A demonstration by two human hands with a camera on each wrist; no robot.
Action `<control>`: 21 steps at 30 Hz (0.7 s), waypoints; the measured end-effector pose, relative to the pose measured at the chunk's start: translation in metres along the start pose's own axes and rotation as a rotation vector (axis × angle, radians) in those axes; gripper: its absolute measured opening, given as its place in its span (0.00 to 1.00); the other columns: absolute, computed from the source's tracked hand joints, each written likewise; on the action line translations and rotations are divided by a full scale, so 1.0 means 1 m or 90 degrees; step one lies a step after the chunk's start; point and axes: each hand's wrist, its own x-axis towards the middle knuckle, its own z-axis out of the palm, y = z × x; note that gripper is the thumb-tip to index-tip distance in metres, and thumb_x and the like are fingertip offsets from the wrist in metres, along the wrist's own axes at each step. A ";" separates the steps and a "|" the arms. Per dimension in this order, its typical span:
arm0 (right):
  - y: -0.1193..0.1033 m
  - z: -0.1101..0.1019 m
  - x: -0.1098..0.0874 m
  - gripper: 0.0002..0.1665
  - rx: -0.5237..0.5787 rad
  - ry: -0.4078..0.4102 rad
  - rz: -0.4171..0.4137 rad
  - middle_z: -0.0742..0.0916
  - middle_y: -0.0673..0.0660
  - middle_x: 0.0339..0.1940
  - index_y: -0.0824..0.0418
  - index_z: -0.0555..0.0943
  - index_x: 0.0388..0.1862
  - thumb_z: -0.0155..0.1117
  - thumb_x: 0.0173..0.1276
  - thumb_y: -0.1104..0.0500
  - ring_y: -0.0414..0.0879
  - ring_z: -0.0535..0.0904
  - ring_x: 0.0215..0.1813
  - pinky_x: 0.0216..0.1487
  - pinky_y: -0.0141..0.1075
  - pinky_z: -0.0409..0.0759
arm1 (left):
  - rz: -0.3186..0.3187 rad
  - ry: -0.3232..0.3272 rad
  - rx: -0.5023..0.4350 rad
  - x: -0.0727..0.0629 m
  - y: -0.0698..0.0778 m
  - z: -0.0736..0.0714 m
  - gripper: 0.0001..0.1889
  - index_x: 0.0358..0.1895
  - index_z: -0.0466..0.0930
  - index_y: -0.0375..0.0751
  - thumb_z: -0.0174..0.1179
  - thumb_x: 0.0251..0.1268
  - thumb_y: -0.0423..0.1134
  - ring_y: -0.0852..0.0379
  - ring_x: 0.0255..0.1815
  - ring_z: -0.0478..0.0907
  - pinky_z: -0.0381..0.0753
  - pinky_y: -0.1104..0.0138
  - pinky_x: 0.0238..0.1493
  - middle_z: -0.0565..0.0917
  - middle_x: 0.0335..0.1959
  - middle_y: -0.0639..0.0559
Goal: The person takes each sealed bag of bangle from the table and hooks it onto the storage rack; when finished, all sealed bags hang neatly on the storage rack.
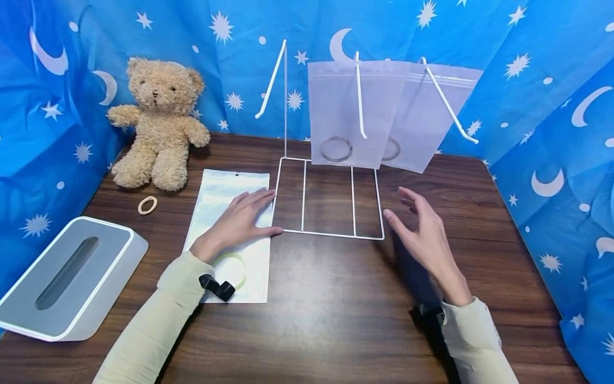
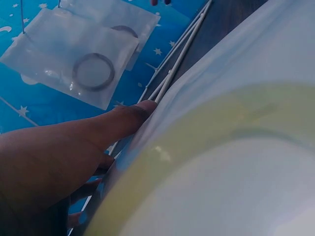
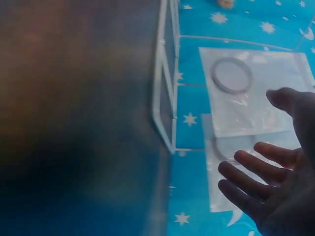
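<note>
My left hand (image 1: 238, 214) lies over a white zip pouch (image 1: 256, 250) on the table, its fingertips and thumb touching the left side of a white wire rack (image 1: 331, 234). A pale yellow-green ring (image 1: 243, 272) shows at the pouch, partly hidden by my wrist; whether it is inside, I cannot tell. My right hand (image 1: 426, 234) hovers right of the rack's base, fingers apart and holding nothing. One frosted zip pouch (image 1: 333, 106) hangs at the middle hook, another (image 1: 422, 122) at the right hook. Each shows a dark ring; the left hook (image 1: 272, 80) is bare.
On the left stand a teddy bear (image 1: 160, 122) and a grey-topped tissue box (image 1: 107, 266). Between them lies a small wooden ring (image 1: 140, 207). Blue cloth (image 1: 551, 138) with stars and moons walls in the dark wooden table (image 1: 326, 314).
</note>
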 end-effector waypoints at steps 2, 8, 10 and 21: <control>0.005 0.004 -0.006 0.39 -0.021 -0.040 0.014 0.75 0.58 0.67 0.55 0.67 0.73 0.67 0.67 0.45 0.58 0.72 0.65 0.61 0.57 0.70 | -0.002 -0.003 0.000 0.000 0.000 0.000 0.50 0.74 0.61 0.38 0.60 0.57 0.70 0.48 0.75 0.55 0.49 0.46 0.73 0.63 0.74 0.44; 0.015 0.008 -0.014 0.47 -0.017 -0.148 0.086 0.69 0.60 0.73 0.53 0.59 0.77 0.66 0.66 0.40 0.57 0.63 0.72 0.65 0.60 0.63 | -0.003 -0.008 -0.001 0.000 0.001 0.001 0.50 0.75 0.60 0.38 0.60 0.57 0.70 0.48 0.76 0.54 0.49 0.46 0.73 0.62 0.74 0.44; 0.018 0.010 -0.014 0.47 -0.008 -0.169 0.107 0.67 0.59 0.74 0.51 0.57 0.78 0.65 0.66 0.38 0.56 0.61 0.73 0.67 0.59 0.61 | -0.003 -0.007 -0.002 0.000 0.001 0.000 0.50 0.75 0.60 0.38 0.60 0.57 0.70 0.48 0.76 0.54 0.48 0.47 0.73 0.62 0.74 0.44; 0.040 0.026 -0.016 0.52 -0.024 -0.180 0.054 0.62 0.59 0.77 0.53 0.56 0.79 0.68 0.63 0.39 0.57 0.53 0.76 0.69 0.62 0.54 | -0.001 -0.003 0.008 0.000 -0.001 0.001 0.50 0.74 0.61 0.38 0.59 0.58 0.70 0.48 0.75 0.55 0.49 0.47 0.73 0.62 0.74 0.44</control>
